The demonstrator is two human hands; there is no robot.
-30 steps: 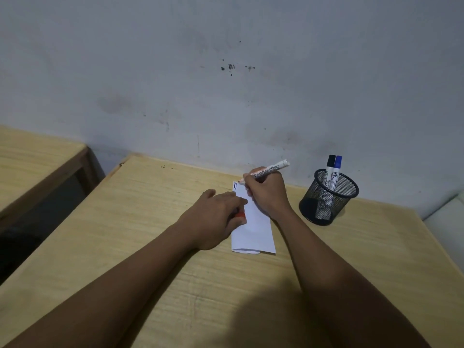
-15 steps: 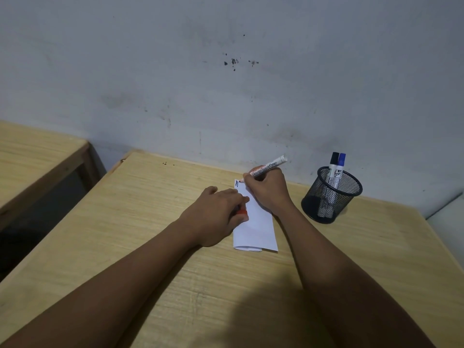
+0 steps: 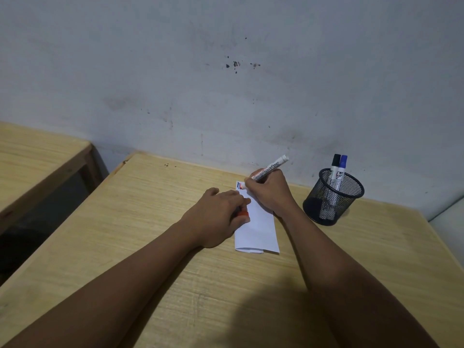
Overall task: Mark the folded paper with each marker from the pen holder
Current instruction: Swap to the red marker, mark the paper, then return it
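Observation:
A white folded paper (image 3: 258,231) lies on the wooden table (image 3: 140,222). My right hand (image 3: 270,193) grips a white board marker (image 3: 272,167) with its tip on the paper's far left corner, where short dark, blue and red lines (image 3: 239,185) show. My left hand (image 3: 218,217) presses on the paper's left edge and is closed around the marker's red cap (image 3: 68,214). To the right stands a black mesh pen holder (image 3: 332,197) with a black-capped marker (image 3: 334,172) and a blue-capped marker (image 3: 341,173) upright in it.
A stained grey wall (image 3: 226,84) rises right behind the table's far edge. A second wooden table (image 3: 37,156) sits to the left across a dark gap. A pale surface (image 3: 449,227) shows at the right edge.
The red line on the paper's far corner has appeared under the marker tip. Both hands stay in nearly the same place on the paper.

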